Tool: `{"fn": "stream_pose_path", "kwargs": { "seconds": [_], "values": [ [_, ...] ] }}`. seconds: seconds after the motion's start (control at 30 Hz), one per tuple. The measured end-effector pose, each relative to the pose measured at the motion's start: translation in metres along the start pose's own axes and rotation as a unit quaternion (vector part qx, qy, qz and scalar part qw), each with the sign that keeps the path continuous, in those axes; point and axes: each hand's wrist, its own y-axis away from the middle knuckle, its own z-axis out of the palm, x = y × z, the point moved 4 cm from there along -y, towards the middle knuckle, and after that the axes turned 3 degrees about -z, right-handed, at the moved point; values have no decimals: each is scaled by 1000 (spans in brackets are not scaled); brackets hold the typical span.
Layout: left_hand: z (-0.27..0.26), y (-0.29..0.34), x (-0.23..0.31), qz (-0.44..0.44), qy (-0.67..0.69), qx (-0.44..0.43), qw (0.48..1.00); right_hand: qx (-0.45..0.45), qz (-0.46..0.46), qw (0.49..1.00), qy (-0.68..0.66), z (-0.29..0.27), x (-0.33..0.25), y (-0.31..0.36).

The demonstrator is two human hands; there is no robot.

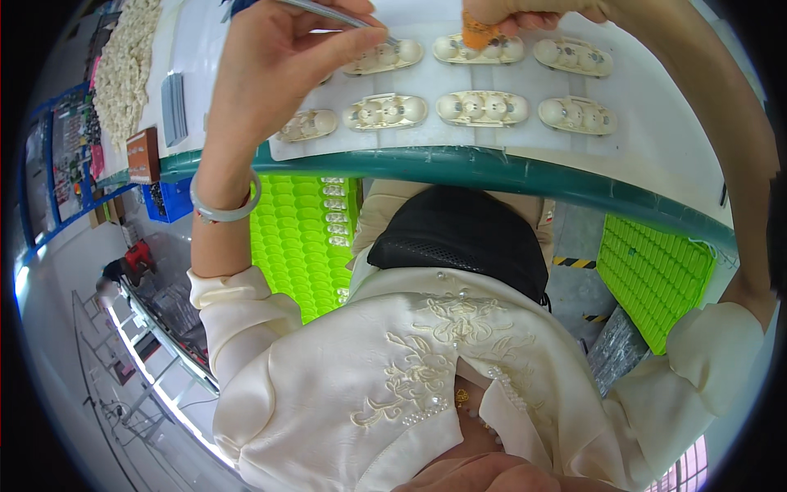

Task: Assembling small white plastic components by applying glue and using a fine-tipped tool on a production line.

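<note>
My left hand (287, 61) is closed round a slim grey metal tool (332, 13) that looks like tweezers. Its tip slants down toward a cream oval plastic part (385, 57) in the far row. Near the top edge, my right hand (525, 11) has curled fingers, with an orange textured finger cover (478, 33) on or at a fingertip. That fingertip presses on another cream oval part (500, 52); whether anything is pinched there is hidden. More such parts, with rounded bumps inside, lie in two rows on a translucent white mat (492, 146).
A heap of small cream pieces (127, 70) lies at the table's far left, near grey strips (174, 109) and a brown box (143, 156). The green table edge (459, 166) runs before me. Lime-green trays stand below, left (287, 238) and right (656, 266).
</note>
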Motion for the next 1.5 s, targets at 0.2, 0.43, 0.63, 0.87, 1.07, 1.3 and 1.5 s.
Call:
{"fn": "stream_pose_path", "kwargs": {
  "seconds": [0.2,0.43,0.63,0.87,1.07,1.3,1.5],
  "values": [
    [10,-6,1,11,-13,-9,1000,-1,226,974,-20,-2,-5,2],
    [11,-28,-5,366,215,-138,895,16,210,977,-41,-4,-3,4],
    [7,-10,15,-23,52,-40,998,16,231,972,-28,-2,-6,4],
    [14,-14,30,19,-125,-50,991,25,234,972,-14,-3,-9,6],
    [12,-16,34,3,-148,-62,987,23,231,972,24,-3,-22,8],
    [14,-18,34,18,-177,-80,981,48,206,977,-27,-6,-22,19],
    [10,-13,25,8,-149,-74,986,87,87,992,23,15,-32,-21]
  ]
}}
